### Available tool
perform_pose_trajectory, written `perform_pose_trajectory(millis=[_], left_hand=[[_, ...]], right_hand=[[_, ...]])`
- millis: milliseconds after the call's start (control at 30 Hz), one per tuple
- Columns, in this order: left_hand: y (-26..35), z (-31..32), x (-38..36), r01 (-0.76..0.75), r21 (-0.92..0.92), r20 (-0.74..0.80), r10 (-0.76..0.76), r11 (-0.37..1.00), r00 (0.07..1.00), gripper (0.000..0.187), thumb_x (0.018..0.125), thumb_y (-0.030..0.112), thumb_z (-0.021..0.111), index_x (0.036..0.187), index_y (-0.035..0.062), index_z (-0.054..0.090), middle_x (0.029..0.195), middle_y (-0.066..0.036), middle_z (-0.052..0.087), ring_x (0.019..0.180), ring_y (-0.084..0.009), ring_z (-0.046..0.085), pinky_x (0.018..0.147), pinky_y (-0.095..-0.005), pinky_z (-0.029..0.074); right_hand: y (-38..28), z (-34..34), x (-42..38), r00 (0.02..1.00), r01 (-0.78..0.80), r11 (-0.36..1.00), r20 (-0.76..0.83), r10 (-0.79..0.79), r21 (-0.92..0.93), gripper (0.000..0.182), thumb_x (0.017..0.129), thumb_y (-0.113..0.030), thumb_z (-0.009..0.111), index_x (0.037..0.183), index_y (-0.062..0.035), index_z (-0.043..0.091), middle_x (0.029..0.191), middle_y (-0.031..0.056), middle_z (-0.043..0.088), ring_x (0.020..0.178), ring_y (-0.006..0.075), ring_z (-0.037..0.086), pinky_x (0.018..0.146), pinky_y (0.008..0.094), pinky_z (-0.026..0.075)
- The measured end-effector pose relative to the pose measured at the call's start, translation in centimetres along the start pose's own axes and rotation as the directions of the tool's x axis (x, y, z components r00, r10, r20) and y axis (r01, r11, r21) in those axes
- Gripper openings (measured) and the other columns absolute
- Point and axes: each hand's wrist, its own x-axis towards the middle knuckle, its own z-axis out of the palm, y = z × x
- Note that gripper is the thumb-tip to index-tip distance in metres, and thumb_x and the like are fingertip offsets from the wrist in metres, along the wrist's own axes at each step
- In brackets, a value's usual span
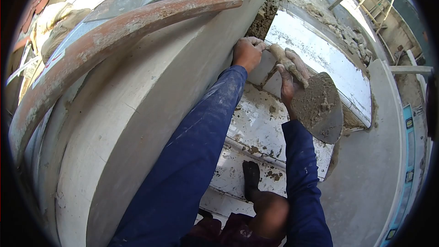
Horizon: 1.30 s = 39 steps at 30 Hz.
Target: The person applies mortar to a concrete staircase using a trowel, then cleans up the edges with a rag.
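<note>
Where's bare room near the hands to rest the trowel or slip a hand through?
Free: the white panel right of the trowel, up to the rubble along its far edge; also the smooth grey slab lower right. Crowded: the mortar joint, where the left hand and right hand meet.

Curved pipe (105, 36) crosses upper left of frame, above the rounded slab (137, 123). Trowel (315, 103) sits right of centre, right of the slab edge; mortar bed (263, 18) lies above it.
</note>
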Motion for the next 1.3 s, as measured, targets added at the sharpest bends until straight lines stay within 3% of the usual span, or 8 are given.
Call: perform_pose_trajectory(millis=[67, 167, 267, 367, 567, 833, 1067, 1300], left_hand=[[-0.1, 0.0, -0.2, -0.008, -0.001, -0.005, 0.008, 1.0, 1.0, 0.02, 0.083, 0.021, 0.072, 0.09, 0.0021, 0.074, 0.08, -0.011, 0.072, 0.07, -0.0175, 0.065, 0.068, -0.0316, 0.051], [-0.5, 0.2, 0.0, -0.021, 0.013, -0.003, 0.021, 1.0, 1.0, 0.021, 0.083, 0.021, 0.073, 0.09, 0.0017, 0.073, 0.079, -0.011, 0.072, 0.07, -0.0173, 0.065, 0.067, -0.0316, 0.051], [-0.5, 0.2, 0.0, -0.035, -0.003, -0.012, 0.035, 0.999, 0.999, 0.021, 0.083, 0.021, 0.073, 0.09, 0.0016, 0.073, 0.079, -0.011, 0.072, 0.069, -0.017, 0.065, 0.067, -0.0315, 0.051], [-0.6, 0.2, -0.1, -0.039, 0.007, -0.019, 0.039, 0.999, 0.999, 0.021, 0.083, 0.021, 0.073, 0.09, 0.0016, 0.073, 0.079, -0.011, 0.072, 0.069, -0.0169, 0.065, 0.067, -0.0315, 0.051], [-0.9, 0.5, -0.1, -0.062, -0.008, -0.041, 0.062, 0.998, 0.997, 0.018, 0.082, 0.019, 0.072, 0.089, 0.0021, 0.073, 0.078, -0.014, 0.071, 0.069, -0.0221, 0.066, 0.068, -0.0335, 0.051], [-1.7, 0.5, 0.4, -0.034, -0.032, 0.05, 0.035, 0.999, 0.998, 0.022, 0.083, 0.017, 0.071, 0.097, 0.0001, 0.073, 0.08, -0.01, 0.072, 0.069, -0.0154, 0.064, 0.067, -0.0299, 0.05], [-1.8, 0.3, 0.3, -0.1, -0.025, 0.055, 0.102, 0.995, 0.993, 0.02, 0.084, 0.015, 0.07, 0.098, 0.0013, 0.073, 0.072, -0.004, 0.068, 0.06, -0.0102, 0.057, 0.059, -0.0281, 0.046], [-1.7, 0.5, 0.4, -0.2, 0.094, 0.015, 0.199, 0.975, 0.98, 0.02, 0.083, 0.014, 0.069, 0.098, 0.0011, 0.073, 0.076, -0.008, 0.07, 0.064, -0.0128, 0.061, 0.064, -0.0284, 0.049]], right_hand=[[-0.1, 0.0, -0.6, 0.998, -0.05, 0.996, -0.03, 0.052, 0.073, 0.036, 0.088, -0.013, 0.07, 0.12, -0.0004, 0.06, 0.122, 0.0181, 0.061, 0.118, 0.0274, 0.056, 0.102, 0.039, 0.043], [-1.7, -0.7, -0.2, 0.993, -0.061, 0.993, 0.093, 0.071, -0.105, 0.035, 0.088, -0.013, 0.07, 0.119, -0.0007, 0.06, 0.123, 0.0186, 0.061, 0.119, 0.028, 0.056, 0.102, 0.039, 0.043], [-1.5, -0.2, -0.6, 1.0, -0.017, 1.0, 0.007, 0.017, -0.016, 0.035, 0.088, -0.013, 0.07, 0.119, -0.0014, 0.061, 0.12, 0.018, 0.062, 0.115, 0.0279, 0.058, 0.099, 0.0387, 0.045], [-1.0, -0.6, -0.5, 0.994, 0.082, 0.992, 0.085, -0.074, -0.094, 0.034, 0.087, -0.013, 0.071, 0.118, -0.0025, 0.061, 0.119, 0.0177, 0.063, 0.113, 0.0283, 0.06, 0.096, 0.039, 0.047], [-0.7, -0.6, -1.1, 0.996, 0.066, 0.991, 0.064, -0.058, -0.118, 0.035, 0.085, -0.01, 0.072, 0.118, -0.0045, 0.061, 0.12, 0.018, 0.062, 0.114, 0.0292, 0.059, 0.094, 0.0382, 0.048], [0.1, -0.5, -1.8, 0.996, 0.094, 0.993, 0.013, -0.093, -0.07, 0.041, 0.076, -0.004, 0.075, 0.115, -0.006, 0.064, 0.124, 0.0176, 0.059, 0.118, 0.0368, 0.055, 0.098, 0.0422, 0.047], [-0.5, -1.3, -1.8, 0.991, 0.133, 0.983, -0.01, -0.135, -0.128, 0.042, 0.078, -0.007, 0.075, 0.119, -0.0069, 0.063, 0.125, 0.018, 0.059, 0.117, 0.037, 0.055, 0.098, 0.0429, 0.046], [-0.5, -1.8, -1.9, 0.987, 0.152, 0.975, -0.026, -0.158, -0.163, 0.04, 0.08, -0.01, 0.075, 0.118, -0.0065, 0.063, 0.123, 0.0179, 0.06, 0.116, 0.0372, 0.056, 0.097, 0.0433, 0.047]])
